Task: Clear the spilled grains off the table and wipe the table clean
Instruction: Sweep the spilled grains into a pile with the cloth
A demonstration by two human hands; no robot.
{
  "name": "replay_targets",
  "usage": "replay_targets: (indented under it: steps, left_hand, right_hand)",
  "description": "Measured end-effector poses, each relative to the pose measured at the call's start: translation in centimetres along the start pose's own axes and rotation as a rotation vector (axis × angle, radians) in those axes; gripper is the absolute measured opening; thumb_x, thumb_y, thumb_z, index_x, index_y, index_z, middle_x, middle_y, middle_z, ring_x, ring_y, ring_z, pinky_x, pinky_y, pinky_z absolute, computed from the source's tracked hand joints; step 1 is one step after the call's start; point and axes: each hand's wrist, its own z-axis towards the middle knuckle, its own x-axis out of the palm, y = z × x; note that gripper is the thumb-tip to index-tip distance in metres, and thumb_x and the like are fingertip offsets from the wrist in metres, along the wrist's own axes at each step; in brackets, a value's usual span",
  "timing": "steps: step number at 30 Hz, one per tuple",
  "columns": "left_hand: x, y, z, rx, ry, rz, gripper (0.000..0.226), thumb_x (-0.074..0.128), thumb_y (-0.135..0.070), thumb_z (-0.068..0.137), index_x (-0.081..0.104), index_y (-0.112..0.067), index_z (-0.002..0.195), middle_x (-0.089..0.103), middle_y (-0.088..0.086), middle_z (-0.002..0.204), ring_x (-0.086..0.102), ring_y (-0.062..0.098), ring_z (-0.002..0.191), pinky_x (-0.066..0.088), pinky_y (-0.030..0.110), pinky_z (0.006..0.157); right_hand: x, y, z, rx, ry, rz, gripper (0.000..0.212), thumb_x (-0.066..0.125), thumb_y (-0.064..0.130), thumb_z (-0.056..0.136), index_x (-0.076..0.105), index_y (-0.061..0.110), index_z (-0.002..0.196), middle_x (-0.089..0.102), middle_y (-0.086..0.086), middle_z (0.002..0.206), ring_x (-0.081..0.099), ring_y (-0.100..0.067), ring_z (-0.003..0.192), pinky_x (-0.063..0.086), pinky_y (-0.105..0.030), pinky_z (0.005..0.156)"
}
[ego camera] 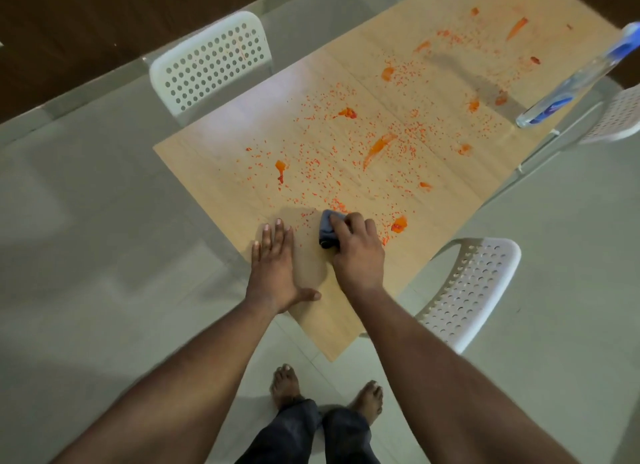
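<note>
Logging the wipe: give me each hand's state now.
Left hand: open, flat on the table.
Right hand: gripping the blue cloth.

No legible text, labels or signs.

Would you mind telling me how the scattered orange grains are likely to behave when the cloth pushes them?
The orange grains look tiny and loose, so they would probably slide and scatter rather than clump. Those near the wet-looking orange smears may stick and streak under the cloth.
</note>
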Motion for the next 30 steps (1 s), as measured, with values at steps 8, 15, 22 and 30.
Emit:
replay_targets:
  steps: [8,15,22,30]
  left_hand:
    - [0.5,-4.4,0.8,0.093,-0.032,0.002,0.139,0.085,-0.059,0.075,-0.01,-0.013,0.167,-0.026,0.01,0.172,-0.025,0.028,0.159,-0.005,0.046,0.131]
    - [1.5,-7.2,2.6,0.08,-0.06,0.03,0.148,0.075,-0.082,0.068,-0.009,-0.011,0.167,-0.023,0.012,0.173,-0.026,0.028,0.159,-0.007,0.045,0.131]
    - [1.4,-10.5,3.8,0.051,-0.087,-0.064,0.139,0.076,-0.076,0.074,-0.006,-0.013,0.168,-0.017,0.006,0.175,-0.023,0.022,0.159,-0.01,0.04,0.13]
    - [1.7,-13.2,5.2,-0.085,-0.113,-0.125,0.14,0.089,-0.055,0.071,-0.003,-0.011,0.168,-0.014,0.008,0.176,-0.017,0.024,0.161,-0.002,0.044,0.132]
  right_hand:
    - [0.7,-4.5,-9.2,0.015,0.061,-0.113,0.056,0.045,0.024,0.081,0.067,0.019,0.131,0.062,-0.01,0.122,0.056,-0.037,0.105,0.054,-0.046,0.073]
    - [0.0,-7.5,-0.6,0.079,0.006,-0.032,0.057,0.038,0.027,0.083,0.07,0.021,0.13,0.061,-0.009,0.124,0.054,-0.039,0.111,0.053,-0.049,0.083]
    - [-2.4,-9.6,2.8,0.005,-0.007,-0.029,0.058,0.038,0.027,0.083,0.067,0.02,0.132,0.059,-0.01,0.123,0.052,-0.037,0.108,0.052,-0.047,0.082]
    - [-1.0,-15.6,-2.7,-0.282,0.072,-0.06,0.047,0.07,0.025,0.085,0.065,0.023,0.132,0.059,-0.007,0.126,0.052,-0.035,0.109,0.053,-0.044,0.076]
